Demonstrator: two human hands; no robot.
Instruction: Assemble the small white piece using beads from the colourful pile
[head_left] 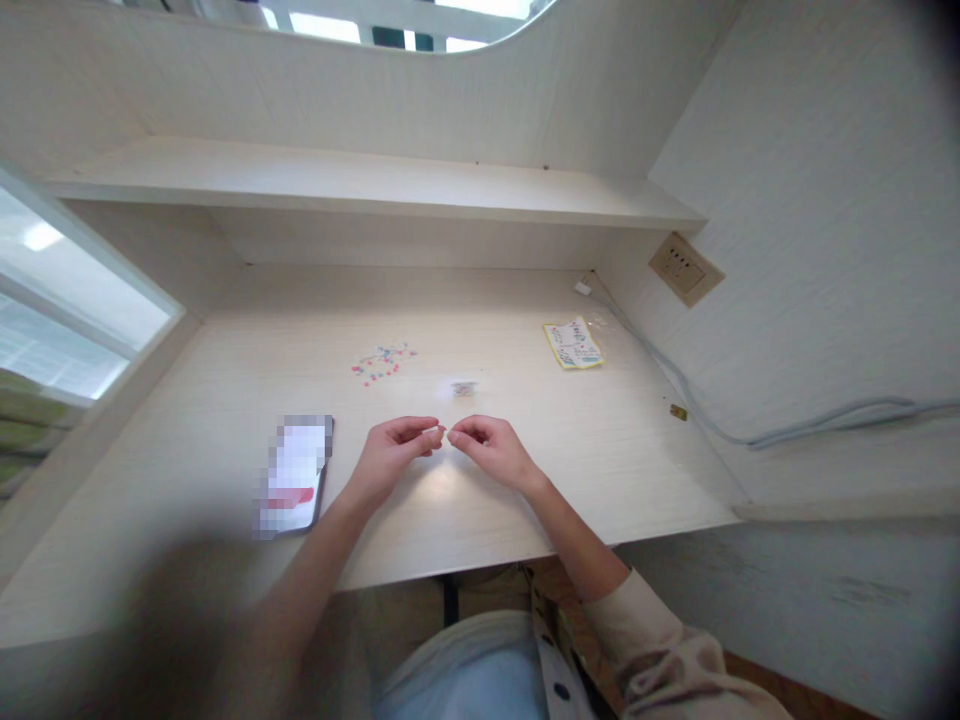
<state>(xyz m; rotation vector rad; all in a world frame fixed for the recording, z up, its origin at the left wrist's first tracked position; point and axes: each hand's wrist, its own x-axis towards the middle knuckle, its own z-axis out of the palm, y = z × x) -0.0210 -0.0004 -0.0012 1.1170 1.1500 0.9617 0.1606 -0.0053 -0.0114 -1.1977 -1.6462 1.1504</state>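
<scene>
Item 1: left hand (394, 452), thumb and forefinger pinching a small white piece (433, 431), too small for me to identify.
Item 2: right hand (489, 447), fingertips pressed together, meeting that piece just above the desk (600, 450).
Item 3: coloured beads (382, 362), scattered farther back.
Item 4: phone (296, 475), left of the hands.
Item 5: yellow-edged packet (574, 343), back right.

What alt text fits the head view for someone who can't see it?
Left hand and right hand meet fingertip to fingertip over a pale desk, pinching a tiny item too small to identify. A phone lies left of them; coloured beads and a yellow-edged packet lie farther back.
</scene>
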